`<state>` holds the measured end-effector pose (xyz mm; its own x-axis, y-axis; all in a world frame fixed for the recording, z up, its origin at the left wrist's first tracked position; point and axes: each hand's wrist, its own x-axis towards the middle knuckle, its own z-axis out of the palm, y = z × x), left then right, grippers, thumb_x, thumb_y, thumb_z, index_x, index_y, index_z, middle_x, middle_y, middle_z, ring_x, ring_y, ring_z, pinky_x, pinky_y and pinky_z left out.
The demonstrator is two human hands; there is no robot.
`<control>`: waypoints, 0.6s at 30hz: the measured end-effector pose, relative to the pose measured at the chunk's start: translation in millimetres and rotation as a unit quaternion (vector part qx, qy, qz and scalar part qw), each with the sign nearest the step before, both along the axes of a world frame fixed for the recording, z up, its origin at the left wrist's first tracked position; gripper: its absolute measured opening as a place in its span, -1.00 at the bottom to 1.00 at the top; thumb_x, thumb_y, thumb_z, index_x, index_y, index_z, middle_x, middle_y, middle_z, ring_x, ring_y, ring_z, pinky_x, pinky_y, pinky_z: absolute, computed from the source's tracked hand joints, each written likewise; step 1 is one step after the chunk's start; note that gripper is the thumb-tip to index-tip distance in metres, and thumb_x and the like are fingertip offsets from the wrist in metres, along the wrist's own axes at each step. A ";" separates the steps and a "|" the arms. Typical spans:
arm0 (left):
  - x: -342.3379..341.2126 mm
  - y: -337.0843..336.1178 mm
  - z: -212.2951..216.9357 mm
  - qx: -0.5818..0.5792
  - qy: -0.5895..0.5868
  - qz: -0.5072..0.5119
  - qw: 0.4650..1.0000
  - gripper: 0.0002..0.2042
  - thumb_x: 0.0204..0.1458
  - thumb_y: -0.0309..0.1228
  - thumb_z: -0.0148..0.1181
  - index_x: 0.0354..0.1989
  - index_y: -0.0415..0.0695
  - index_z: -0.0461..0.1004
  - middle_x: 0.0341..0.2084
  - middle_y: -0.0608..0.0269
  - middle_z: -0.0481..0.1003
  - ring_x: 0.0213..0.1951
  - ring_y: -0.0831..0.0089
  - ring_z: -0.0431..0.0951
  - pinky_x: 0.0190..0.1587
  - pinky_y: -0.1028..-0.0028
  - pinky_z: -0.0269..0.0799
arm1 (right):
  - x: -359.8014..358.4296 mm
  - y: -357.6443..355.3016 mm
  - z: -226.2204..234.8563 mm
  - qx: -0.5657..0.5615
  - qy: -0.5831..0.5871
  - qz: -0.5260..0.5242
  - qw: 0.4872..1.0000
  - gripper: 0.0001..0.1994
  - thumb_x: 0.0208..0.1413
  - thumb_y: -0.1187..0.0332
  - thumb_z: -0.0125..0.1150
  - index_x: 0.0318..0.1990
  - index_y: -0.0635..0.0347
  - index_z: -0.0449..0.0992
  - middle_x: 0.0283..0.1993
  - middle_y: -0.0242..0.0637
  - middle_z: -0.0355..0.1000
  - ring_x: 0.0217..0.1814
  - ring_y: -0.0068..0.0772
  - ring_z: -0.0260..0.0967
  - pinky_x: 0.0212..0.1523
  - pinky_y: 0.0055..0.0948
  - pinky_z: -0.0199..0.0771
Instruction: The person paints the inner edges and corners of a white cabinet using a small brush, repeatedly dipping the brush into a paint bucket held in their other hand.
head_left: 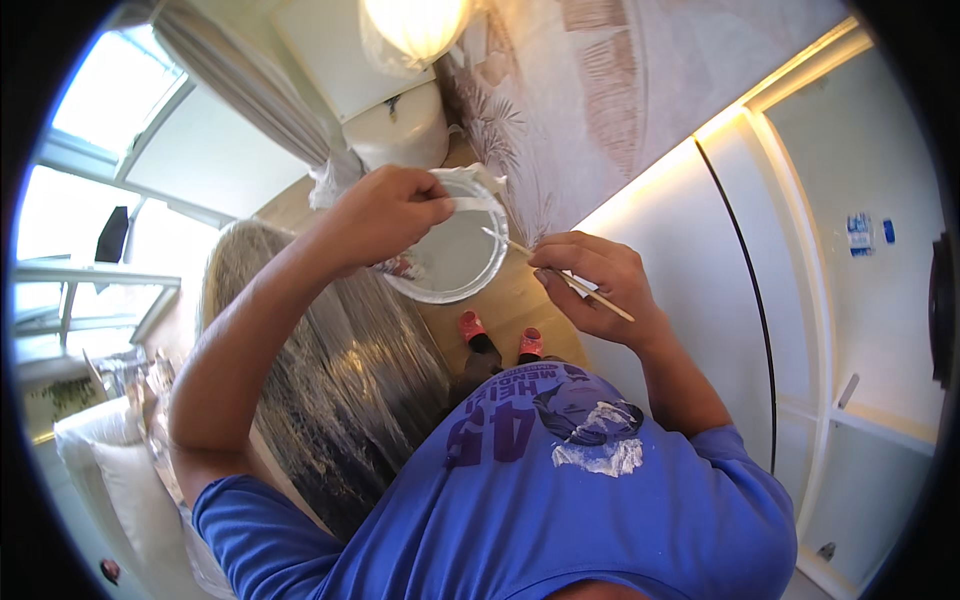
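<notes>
My left hand [388, 212] is closed on the white handle of a round white bucket [448, 296], which hangs in front of me. Its rim is smeared with white paint, and a pale grey-white surface shows inside. Between the fingers of my right hand [603, 283] is a thin paintbrush [518, 247] with a wooden handle. The brush's white-coated tip points left, at the bucket's right rim; whether it touches cannot be told.
A large piece of furniture [340, 370] wrapped in clear plastic stands at my left. White cabinet panels [670, 260] and a lit shelf edge run along the right. Beyond the bucket are a white rounded seat [400, 130] and a glowing lamp [415, 25]. Wooden floor [555, 345] lies below.
</notes>
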<state>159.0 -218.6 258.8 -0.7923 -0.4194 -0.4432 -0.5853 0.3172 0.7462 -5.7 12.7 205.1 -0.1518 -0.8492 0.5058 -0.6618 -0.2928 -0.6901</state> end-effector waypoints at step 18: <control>-0.7 -17.8 -0.4 -0.145 0.053 -0.024 0.988 -0.66 0.23 -0.22 0.20 -0.20 -0.34 0.61 -0.52 0.09 0.56 -0.46 0.34 0.59 -0.33 0.31 0.54 | 41.0 -158.8 -28.7 0.339 0.225 0.197 0.892 -0.65 0.08 0.38 0.10 0.01 0.15 0.64 -0.08 0.02 0.60 -0.01 0.04 0.57 0.04 -0.05 0.54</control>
